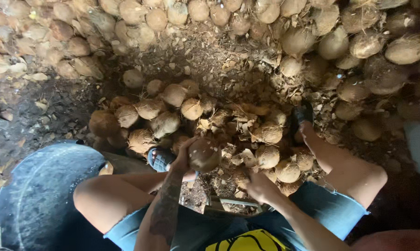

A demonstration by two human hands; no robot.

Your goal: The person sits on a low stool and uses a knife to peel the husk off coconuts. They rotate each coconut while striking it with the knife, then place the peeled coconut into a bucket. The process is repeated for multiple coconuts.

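Head view, looking straight down: left hand [181, 160] wrapped around a husked brown coconut [204, 155], fingers curled over its near side, nut held just above the small heap of coconuts [173, 114] between the feet. Right hand [261, 187] lower down, closed around something near a pale metal bar [233, 202] by the knees; what it grips too hidden to tell. Likely trouble from here: nut slipping out of a one-handed hold and rolling into the loose husk scraps [247, 123]; fingers of the holding hand lying close to any tool brought against the shell; bare toes in blue sandals [161, 160] right beside the work; footing unsteady on fibre and rounded nuts. Dark round tub [38, 195] at the left knee, near enough to be knocked. Big wall of stacked coconuts [321, 42] behind, liable to tumble if disturbed. No packages, labels or signs visible anywhere; only a yellow patch with black markings on the shirt [247, 241].
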